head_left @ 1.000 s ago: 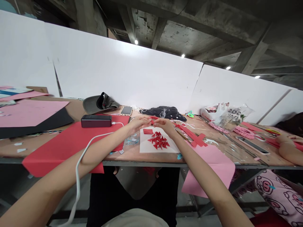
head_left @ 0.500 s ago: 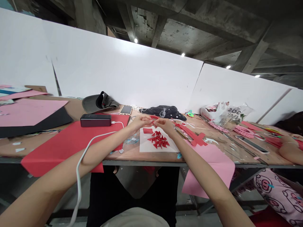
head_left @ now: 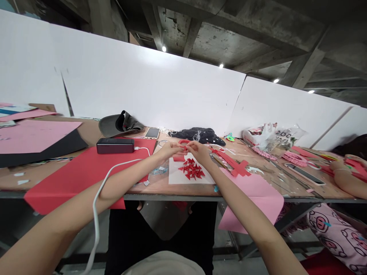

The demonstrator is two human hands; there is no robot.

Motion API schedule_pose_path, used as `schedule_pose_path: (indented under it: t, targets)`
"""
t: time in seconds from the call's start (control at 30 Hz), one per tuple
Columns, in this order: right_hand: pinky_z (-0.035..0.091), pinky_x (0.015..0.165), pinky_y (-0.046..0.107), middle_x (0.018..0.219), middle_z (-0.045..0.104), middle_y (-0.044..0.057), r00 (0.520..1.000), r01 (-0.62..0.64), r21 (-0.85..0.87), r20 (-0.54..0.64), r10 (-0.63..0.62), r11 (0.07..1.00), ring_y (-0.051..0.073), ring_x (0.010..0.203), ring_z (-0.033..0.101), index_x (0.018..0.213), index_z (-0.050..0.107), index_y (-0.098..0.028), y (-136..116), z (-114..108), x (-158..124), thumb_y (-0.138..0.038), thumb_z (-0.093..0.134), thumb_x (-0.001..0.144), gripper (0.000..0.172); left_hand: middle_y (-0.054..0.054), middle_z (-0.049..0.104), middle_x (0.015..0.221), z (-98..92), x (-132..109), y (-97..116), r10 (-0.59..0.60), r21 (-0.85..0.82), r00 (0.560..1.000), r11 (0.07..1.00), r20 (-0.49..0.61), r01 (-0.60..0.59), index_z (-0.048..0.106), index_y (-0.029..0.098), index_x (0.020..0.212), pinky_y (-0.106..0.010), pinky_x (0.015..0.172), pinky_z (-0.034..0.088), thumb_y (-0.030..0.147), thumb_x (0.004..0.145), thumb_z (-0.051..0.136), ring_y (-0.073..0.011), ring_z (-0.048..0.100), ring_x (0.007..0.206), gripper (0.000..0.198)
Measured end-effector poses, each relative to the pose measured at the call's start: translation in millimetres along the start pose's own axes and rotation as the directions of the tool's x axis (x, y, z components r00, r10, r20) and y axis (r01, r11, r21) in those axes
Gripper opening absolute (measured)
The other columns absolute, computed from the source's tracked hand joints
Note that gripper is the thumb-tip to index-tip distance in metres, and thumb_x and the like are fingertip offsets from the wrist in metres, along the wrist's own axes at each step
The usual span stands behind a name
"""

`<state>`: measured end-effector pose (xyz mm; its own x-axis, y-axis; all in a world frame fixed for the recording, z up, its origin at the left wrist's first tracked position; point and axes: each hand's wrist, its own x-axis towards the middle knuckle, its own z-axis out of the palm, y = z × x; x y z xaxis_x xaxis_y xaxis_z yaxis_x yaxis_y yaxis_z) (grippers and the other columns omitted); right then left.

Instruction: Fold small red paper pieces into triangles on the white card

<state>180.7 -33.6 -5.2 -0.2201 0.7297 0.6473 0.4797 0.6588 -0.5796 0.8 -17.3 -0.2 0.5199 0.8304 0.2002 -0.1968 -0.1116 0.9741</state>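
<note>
My left hand (head_left: 172, 149) and my right hand (head_left: 197, 149) meet above the table, fingertips together. Between them they pinch a small piece of red paper (head_left: 185, 148), mostly covered by the fingers. Just below lies a white sheet (head_left: 175, 178) bearing a pile of folded red paper triangles (head_left: 193, 169). A flat red paper piece (head_left: 179, 158) rests at the sheet's upper left. Behind my fingertips shows a red roll or ring (head_left: 184, 141), partly hidden.
Left are a red sheet (head_left: 86, 172), a power bank (head_left: 115, 146) with a white cable, and a cap (head_left: 120, 124). Red strips (head_left: 232, 162), pink paper (head_left: 255, 194) and a phone (head_left: 304, 174) lie right. A co-worker's hand (head_left: 341, 168) handles red paper at far right.
My fingers have shifted slightly around the small red paper, and my right hand has drawn in closer to the left. The co-worker's hands at the far right moved with their red paper.
</note>
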Motion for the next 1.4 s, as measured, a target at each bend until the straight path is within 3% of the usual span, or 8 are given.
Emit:
schedule_pose_path:
  t: [0.17, 0.27, 0.47, 0.67, 0.9, 1.03, 1.17, 1.4]
  targets:
    - [0.043, 0.066, 0.027, 0.082, 0.064, 0.003, 0.989, 0.105, -0.077, 0.108, -0.097, 0.991, 0.016, 0.072, 0.058, 0.088, 0.059, -0.022, -3, -6, -1, -0.027, 0.045, 0.086, 0.015, -0.014, 0.070, 0.096, -5.6, 1, 3, -0.118, -0.096, 0.990, 0.987, 0.080, 0.125, 0.070, 0.011, 0.084, -0.031, 0.091, 0.049, 0.024, 0.064, 0.076, -0.0254, 0.063, 0.100, 0.025]
    - [0.042, 0.069, 0.028, 0.084, 0.063, 0.003, 0.984, 0.157, -0.123, 0.102, -0.145, 0.980, 0.017, 0.074, 0.056, 0.087, 0.061, -0.021, -3, -8, -1, -0.023, 0.041, 0.086, 0.020, -0.013, 0.069, 0.100, -6.5, 4, 3, -0.147, -0.117, 0.982, 0.980, 0.122, 0.161, 0.070, 0.011, 0.089, -0.029, 0.093, 0.048, 0.029, 0.068, 0.073, -0.0245, 0.061, 0.104, 0.028]
    - [0.043, 0.074, 0.029, 0.085, 0.064, 0.003, 0.985, 0.157, -0.060, 0.079, -0.152, 0.986, 0.018, 0.078, 0.058, 0.082, 0.064, -0.022, -1, -8, 0, -0.024, 0.044, 0.085, 0.020, -0.014, 0.069, 0.101, -10.0, 8, 0, -0.208, -0.127, 0.975, 0.968, 0.083, 0.218, 0.070, 0.012, 0.091, -0.030, 0.092, 0.048, 0.031, 0.068, 0.073, -0.0251, 0.061, 0.105, 0.030]
    - [0.047, 0.067, 0.030, 0.072, 0.065, 0.003, 0.999, -0.031, 0.128, 0.048, 0.025, 0.991, 0.017, 0.070, 0.060, 0.075, 0.065, -0.020, -2, -6, 3, -0.037, 0.058, 0.078, 0.019, -0.013, 0.071, 0.092, -7.0, 2, 5, -0.063, -0.032, 0.998, 0.997, 0.031, 0.064, 0.070, 0.012, 0.082, -0.034, 0.090, 0.049, 0.029, 0.062, 0.078, -0.0250, 0.066, 0.093, 0.027]
    - [0.050, 0.067, 0.031, 0.074, 0.067, 0.003, 0.976, -0.215, 0.364, 0.119, 0.184, 0.906, 0.017, 0.069, 0.063, 0.074, 0.066, -0.017, 2, -9, 4, -0.039, 0.074, 0.062, 0.026, -0.010, 0.072, 0.086, -2.4, 5, 1, 0.163, 0.181, 0.986, 0.969, 0.039, -0.168, 0.071, 0.014, 0.086, -0.036, 0.080, 0.053, 0.039, 0.066, 0.073, -0.0241, 0.068, 0.082, 0.032]
    - [0.050, 0.064, 0.030, 0.074, 0.068, 0.004, 0.980, -0.186, 0.301, 0.119, 0.157, 0.935, 0.017, 0.069, 0.063, 0.076, 0.068, -0.017, 5, -9, 5, -0.040, 0.070, 0.066, 0.025, -0.009, 0.072, 0.086, -3.5, 8, -3, 0.230, 0.182, 0.969, 0.953, 0.091, -0.243, 0.070, 0.014, 0.087, -0.036, 0.080, 0.053, 0.038, 0.069, 0.071, -0.0233, 0.067, 0.085, 0.030]
    - [0.048, 0.062, 0.029, 0.070, 0.068, 0.005, 0.993, -0.092, 0.146, 0.080, 0.081, 0.985, 0.017, 0.065, 0.062, 0.071, 0.068, -0.016, 8, -7, 6, -0.035, 0.065, 0.073, 0.019, -0.010, 0.072, 0.086, -2.5, 6, -2, 0.199, 0.263, 0.979, 0.943, 0.050, -0.205, 0.070, 0.014, 0.089, -0.035, 0.078, 0.053, 0.040, 0.068, 0.071, -0.0234, 0.067, 0.085, 0.034]
    - [0.047, 0.058, 0.027, 0.069, 0.067, 0.004, 0.992, -0.092, 0.077, 0.096, 0.085, 0.993, 0.016, 0.062, 0.061, 0.072, 0.067, -0.016, 7, -7, 5, -0.031, 0.064, 0.072, 0.015, -0.006, 0.070, 0.068, -1.4, 2, 3, 0.234, 0.448, 0.971, 0.865, 0.039, -0.227, 0.072, 0.012, 0.078, -0.024, 0.056, 0.048, 0.037, 0.072, 0.065, -0.0168, 0.063, 0.064, 0.026]
